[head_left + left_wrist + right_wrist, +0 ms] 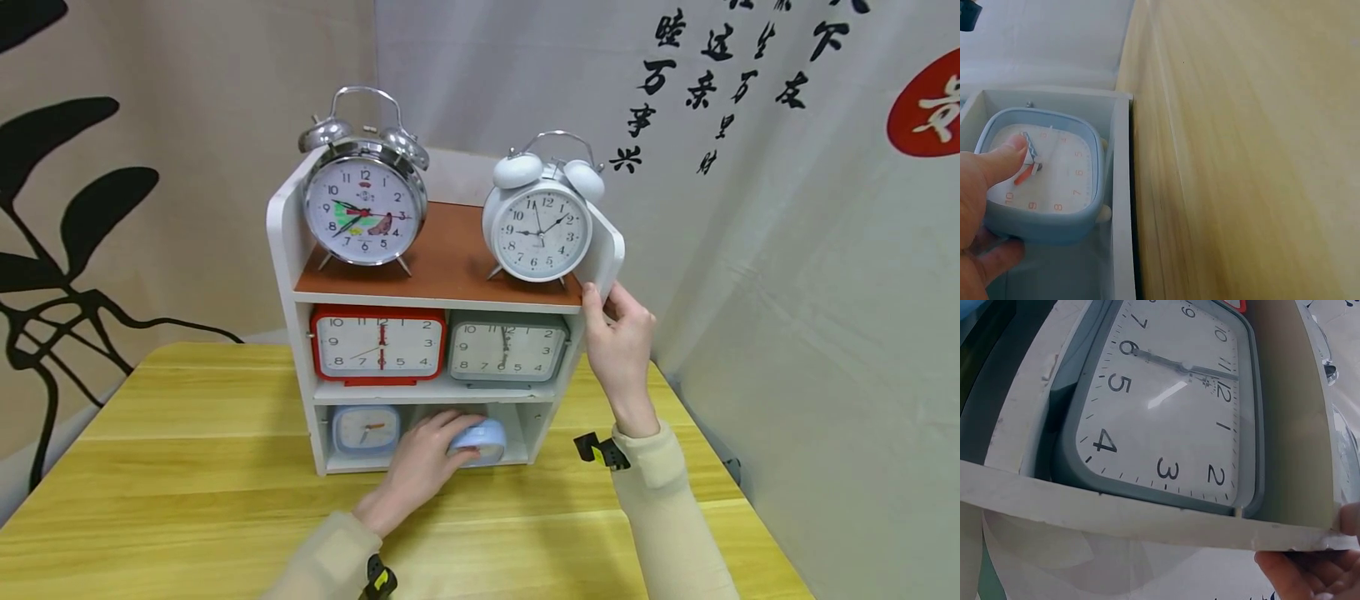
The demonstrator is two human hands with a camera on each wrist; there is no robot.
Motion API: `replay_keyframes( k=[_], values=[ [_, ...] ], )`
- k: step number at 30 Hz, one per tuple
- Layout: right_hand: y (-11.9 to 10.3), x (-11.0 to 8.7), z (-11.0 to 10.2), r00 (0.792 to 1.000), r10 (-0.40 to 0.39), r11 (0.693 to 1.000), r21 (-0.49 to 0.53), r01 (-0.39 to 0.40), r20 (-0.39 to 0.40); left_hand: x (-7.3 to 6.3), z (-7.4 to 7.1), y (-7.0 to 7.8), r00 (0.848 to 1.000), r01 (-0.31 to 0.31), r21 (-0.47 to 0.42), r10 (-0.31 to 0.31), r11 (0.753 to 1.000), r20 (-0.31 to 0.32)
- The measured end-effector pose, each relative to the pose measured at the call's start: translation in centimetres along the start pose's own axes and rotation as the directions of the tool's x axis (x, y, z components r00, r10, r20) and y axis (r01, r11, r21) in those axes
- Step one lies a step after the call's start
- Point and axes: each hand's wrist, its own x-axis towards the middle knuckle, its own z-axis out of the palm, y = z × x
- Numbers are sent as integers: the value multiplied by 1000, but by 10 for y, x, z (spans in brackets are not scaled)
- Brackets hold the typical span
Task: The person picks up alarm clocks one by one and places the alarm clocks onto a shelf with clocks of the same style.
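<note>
At the right of the bottom compartment, my left hand (427,454) grips a small light-blue clock (483,440). The left wrist view shows its rounded square case and a thumb across the white dial (1063,181); other fingertips are at its side, partly hidden. My right hand (621,337) pinches the right side panel of a white shelf unit (442,302), just below the top board. Beside that hand, a grey-green rectangular clock (1166,444) stands in the middle compartment. Another small blue square clock (366,428) sits at the bottom left.
On the brown top board stand a silver twin-bell clock (365,204) and a white twin-bell clock (538,229). A red rectangular clock (379,346) fills the middle left. The unit stands on a yellow wooden table (187,483), with curtains (810,292) behind and to the right.
</note>
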Motion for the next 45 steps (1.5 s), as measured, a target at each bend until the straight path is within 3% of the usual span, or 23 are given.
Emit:
replay_keyframes(
  k=[9,14,21,26,33,37,45],
  values=[
    [0,0,0,1000,-5,1000,-2,5,-4,8,6,2,998,19,-10,-18,1000,62],
    [0,0,0,1000,-12,1000,0,12,-6,11,10,4,997,-10,18,8,1000,75],
    [0,0,1,1000,-11,1000,4,11,-7,12,18,1,992,-126,161,126,979,13],
    [-1,0,1,1000,-17,1000,6,17,-15,12,21,1,973,-201,231,221,952,-64],
    [0,0,1,1000,-12,1000,4,12,-13,12,27,0,948,-250,298,296,921,-121],
    [0,0,1,1000,-10,1000,3,10,-12,12,30,1,942,-256,336,312,906,-126],
    [0,-1,1,1000,3,1000,-22,-3,-8,15,28,5,956,-230,346,278,910,-94]
  ],
)
